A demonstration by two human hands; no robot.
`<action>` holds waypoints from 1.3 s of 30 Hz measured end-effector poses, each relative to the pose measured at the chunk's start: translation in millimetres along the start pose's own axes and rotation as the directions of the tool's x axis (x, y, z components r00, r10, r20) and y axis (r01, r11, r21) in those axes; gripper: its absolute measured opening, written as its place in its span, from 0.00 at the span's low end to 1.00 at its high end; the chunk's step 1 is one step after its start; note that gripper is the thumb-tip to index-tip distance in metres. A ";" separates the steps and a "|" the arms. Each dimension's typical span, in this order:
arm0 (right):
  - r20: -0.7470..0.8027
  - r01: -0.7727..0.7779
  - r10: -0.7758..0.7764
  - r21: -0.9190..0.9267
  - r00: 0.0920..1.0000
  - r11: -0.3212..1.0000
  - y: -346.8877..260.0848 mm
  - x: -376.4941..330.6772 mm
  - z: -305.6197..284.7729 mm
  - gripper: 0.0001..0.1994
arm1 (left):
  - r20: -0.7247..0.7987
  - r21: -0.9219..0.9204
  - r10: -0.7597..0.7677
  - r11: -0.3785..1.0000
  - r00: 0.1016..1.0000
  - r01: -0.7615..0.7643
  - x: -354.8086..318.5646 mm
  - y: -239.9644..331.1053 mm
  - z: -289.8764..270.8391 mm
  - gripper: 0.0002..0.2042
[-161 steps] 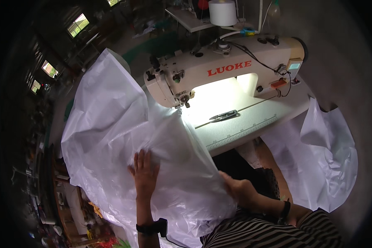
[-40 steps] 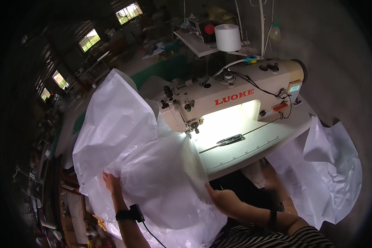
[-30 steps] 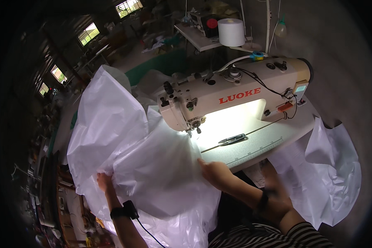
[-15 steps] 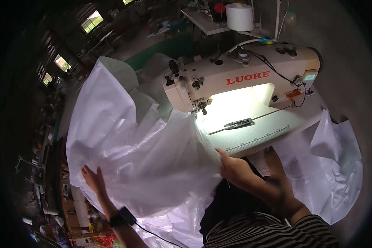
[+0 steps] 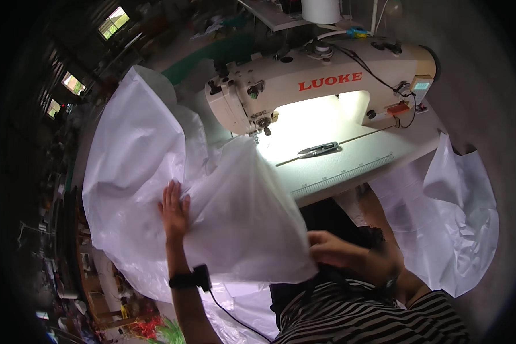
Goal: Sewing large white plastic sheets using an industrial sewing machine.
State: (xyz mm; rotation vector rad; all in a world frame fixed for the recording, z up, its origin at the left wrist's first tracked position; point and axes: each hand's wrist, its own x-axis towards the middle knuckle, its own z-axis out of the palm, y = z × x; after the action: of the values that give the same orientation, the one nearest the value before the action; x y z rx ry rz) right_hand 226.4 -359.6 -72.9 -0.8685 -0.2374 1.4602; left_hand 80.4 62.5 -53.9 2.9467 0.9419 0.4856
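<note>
A large white plastic-like sheet [image 5: 241, 229] spreads from under the needle area of a sewing machine [image 5: 332, 80] down over my lap. My left hand [image 5: 174, 212] lies flat on it, fingers stretched toward the machine. At the sheet's right edge, my right hand [image 5: 333, 248] is closed with curled fingers around the material; the fingertips are partly hidden. Near the needle the sheet gathers into a narrow fold. A pair of thread snips [image 5: 320, 150] rests on the lit machine bed [image 5: 350, 152], beyond my right hand.
Another part of white sheeting [image 5: 441, 223] hangs to the right of the machine bed. A white thread cone [image 5: 321, 10] stands behind the machine. A cable runs from the black band [image 5: 190, 279] on my left wrist. Cluttered shelving [image 5: 86, 275] lies at lower left.
My left hand has moved right and farther up the sheet, flattening onto it. The right hand has drawn the sheet's edge down toward my body. The view has shifted slightly.
</note>
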 end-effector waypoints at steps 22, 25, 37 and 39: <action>-0.098 -0.068 -0.359 -0.993 0.928 0.095 -6.4 -53.0 -4.1 0.13 | 0.279 0.059 -0.372 0.927 0.885 0.371 -227.7 146.8 9.6 0.26; -0.039 -0.006 -0.324 -0.995 0.945 0.100 -4.8 -64.8 -10.8 0.12 | 0.163 0.065 -0.400 0.917 0.902 0.394 -248.8 92.7 28.0 0.27; -0.113 -0.150 -0.608 -0.989 0.786 -0.010 -14.7 -14.1 12.9 0.24 | 0.172 -0.482 0.334 0.849 0.927 -0.217 -195.3 270.0 6.5 0.05; -0.157 -0.100 -0.459 -0.984 0.874 0.147 -17.6 -23.9 6.2 0.25 | 0.122 -0.536 0.360 0.808 0.925 -0.244 -199.4 277.1 -3.8 0.04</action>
State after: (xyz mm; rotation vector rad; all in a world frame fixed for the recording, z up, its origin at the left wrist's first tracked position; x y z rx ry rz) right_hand 232.4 -377.2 -48.9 -2.1551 -1.0290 0.6147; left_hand 81.9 -278.0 -79.4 2.5773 0.2487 0.3350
